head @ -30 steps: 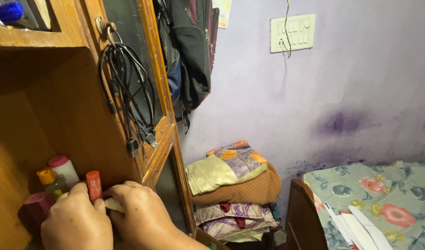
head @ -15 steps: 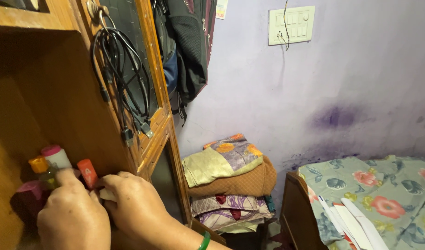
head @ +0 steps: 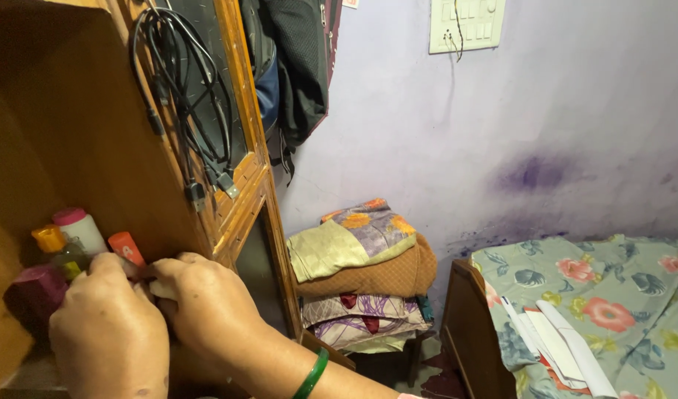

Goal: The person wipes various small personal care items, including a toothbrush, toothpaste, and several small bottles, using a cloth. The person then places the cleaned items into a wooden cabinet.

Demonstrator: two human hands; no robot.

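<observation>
Both hands are inside a wooden cupboard shelf (head: 28,369) at the lower left. My left hand (head: 110,332) and my right hand (head: 209,307) are pressed together, pinching a small pale object (head: 161,290) between their fingers. Just behind the fingers stand an orange-red tube (head: 124,247), a white bottle with a pink cap (head: 79,229), a yellow-capped bottle (head: 58,251) and a dark pink container (head: 32,292). A green bangle (head: 311,375) circles my right wrist.
Black cables (head: 184,111) hang on the open wooden door (head: 243,148). A dark backpack (head: 294,66) hangs on the lilac wall beside a switch panel (head: 466,24). Folded fabrics (head: 361,273) are stacked below. A floral-sheeted bed (head: 612,295) with papers (head: 557,347) is at the right.
The view has tilted downward, so everything sits higher in frame. Both hands stay together at the shelf's bottles, and the green bangle has come into view.
</observation>
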